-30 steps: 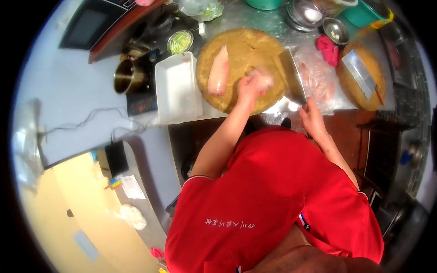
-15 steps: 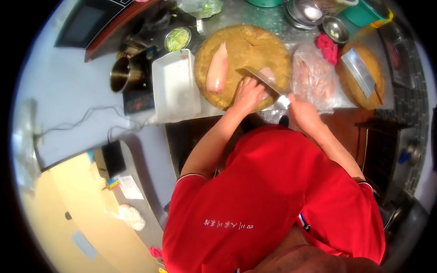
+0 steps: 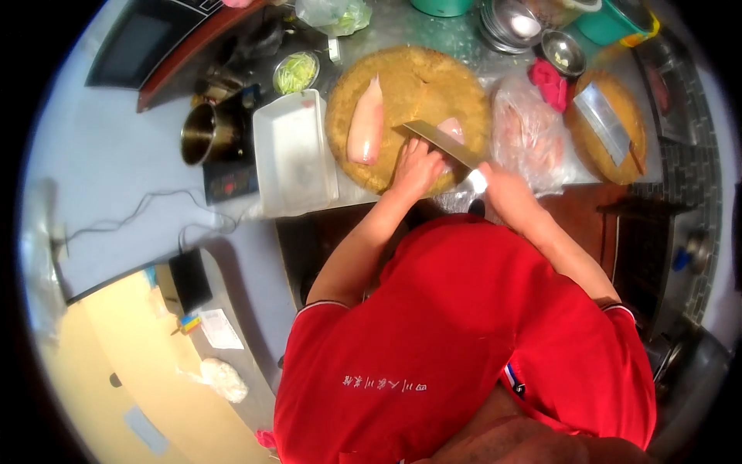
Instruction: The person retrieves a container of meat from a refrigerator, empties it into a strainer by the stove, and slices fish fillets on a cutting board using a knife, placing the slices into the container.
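A round wooden chopping board lies in front of me, with a long, pale pink piece of raw meat on its left side. My right hand grips the white handle of a cleaver, its broad blade pointing up and left across the board. Under the blade lies a smaller piece of pale meat, partly covered. My left hand presses on that smaller piece with bent fingers, close beside the blade. Whether the edge is in the meat I cannot tell.
Left of the board stand a white plastic tub and a bowl of shredded greens. On the right are a clear bag of pink meat, a red cloth and a second board with another cleaver. Metal bowls stand behind.
The view has shifted slightly. The cleaver blade has tilted, showing more of its flat side, and my right hand has moved slightly left. My left hand stays on the meat.
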Tool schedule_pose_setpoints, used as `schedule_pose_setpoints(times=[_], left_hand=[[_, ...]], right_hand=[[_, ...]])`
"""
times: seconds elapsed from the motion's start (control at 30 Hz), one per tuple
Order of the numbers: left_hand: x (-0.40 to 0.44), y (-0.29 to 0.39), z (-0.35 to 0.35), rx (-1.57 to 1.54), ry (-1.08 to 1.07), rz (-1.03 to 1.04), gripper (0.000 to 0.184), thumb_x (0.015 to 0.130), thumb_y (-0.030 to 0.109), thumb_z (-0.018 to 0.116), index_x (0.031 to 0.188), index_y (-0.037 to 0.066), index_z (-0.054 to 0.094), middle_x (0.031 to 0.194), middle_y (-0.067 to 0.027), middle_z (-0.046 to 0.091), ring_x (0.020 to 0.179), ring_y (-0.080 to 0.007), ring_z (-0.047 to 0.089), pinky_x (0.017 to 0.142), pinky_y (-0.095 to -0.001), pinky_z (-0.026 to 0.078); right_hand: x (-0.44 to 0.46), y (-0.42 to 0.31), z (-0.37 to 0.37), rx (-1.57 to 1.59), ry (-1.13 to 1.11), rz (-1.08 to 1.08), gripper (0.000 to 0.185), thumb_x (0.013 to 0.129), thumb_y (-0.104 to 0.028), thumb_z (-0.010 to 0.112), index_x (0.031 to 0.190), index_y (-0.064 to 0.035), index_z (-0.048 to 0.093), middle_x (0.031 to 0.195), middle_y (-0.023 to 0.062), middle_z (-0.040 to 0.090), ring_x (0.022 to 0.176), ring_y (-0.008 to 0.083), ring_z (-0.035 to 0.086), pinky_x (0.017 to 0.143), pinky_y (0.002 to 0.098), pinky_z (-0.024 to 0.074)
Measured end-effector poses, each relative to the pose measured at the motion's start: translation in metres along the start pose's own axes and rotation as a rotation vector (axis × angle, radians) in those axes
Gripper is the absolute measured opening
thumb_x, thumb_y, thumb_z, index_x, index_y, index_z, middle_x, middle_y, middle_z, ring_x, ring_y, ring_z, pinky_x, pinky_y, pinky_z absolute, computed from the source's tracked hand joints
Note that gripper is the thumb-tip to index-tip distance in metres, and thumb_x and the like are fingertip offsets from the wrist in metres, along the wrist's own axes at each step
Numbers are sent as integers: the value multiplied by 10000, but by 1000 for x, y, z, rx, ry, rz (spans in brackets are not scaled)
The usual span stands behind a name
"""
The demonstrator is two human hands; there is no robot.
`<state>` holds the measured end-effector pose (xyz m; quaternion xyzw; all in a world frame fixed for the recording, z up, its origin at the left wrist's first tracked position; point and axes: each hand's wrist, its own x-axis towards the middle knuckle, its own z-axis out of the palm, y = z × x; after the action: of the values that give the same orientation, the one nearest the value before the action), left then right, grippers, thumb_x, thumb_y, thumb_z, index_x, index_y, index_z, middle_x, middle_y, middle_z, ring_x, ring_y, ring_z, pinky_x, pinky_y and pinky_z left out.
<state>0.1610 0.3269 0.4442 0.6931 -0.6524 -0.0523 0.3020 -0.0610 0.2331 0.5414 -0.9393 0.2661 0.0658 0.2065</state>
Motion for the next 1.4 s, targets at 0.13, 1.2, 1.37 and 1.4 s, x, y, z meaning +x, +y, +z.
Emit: schedule_pose_setpoints(times=[0.13, 1.2, 1.37, 1.4], left_hand=[[-3, 0, 2, -27, 0, 10, 434, 789, 106, 783, 1216, 119, 715, 1289, -162, 599, 1228, -412, 540, 1012, -510, 458], [-17, -12, -13, -86, 2, 98, 206, 822, 156, 797, 1008, 90, 738, 1149, -104, 642, 1081, -335, 593, 946, -451, 502], [-20, -15, -13, -58, -22, 98, 190, 820, 150, 797, 990, 91, 733, 1068, -82, 641, 1037, -320, 593, 903, -444, 498], [-19, -16, -12, -68, -11, 100, 178, 816, 141, 798, 969, 83, 729, 1064, -92, 640, 1033, -327, 594, 902, -443, 497]], right_hand=[[-9, 2, -1, 21, -4, -18, 182, 919, 14, 510, 1097, 11, 475, 1026, 277, 643, 879, 469, 691, 727, 547, 560], [-2, -17, -11, 222, -91, -41, 199, 942, -37, 553, 1101, 63, 489, 840, 312, 669, 818, 504, 671, 712, 577, 526], [7, -23, -13, 281, -101, -9, 201, 967, -65, 559, 1108, 63, 493, 852, 313, 669, 841, 520, 658, 734, 583, 519], [1, -25, -21, 274, -132, 19, 212, 967, -67, 565, 1117, 63, 492, 864, 316, 668, 852, 518, 657, 739, 582, 517]])
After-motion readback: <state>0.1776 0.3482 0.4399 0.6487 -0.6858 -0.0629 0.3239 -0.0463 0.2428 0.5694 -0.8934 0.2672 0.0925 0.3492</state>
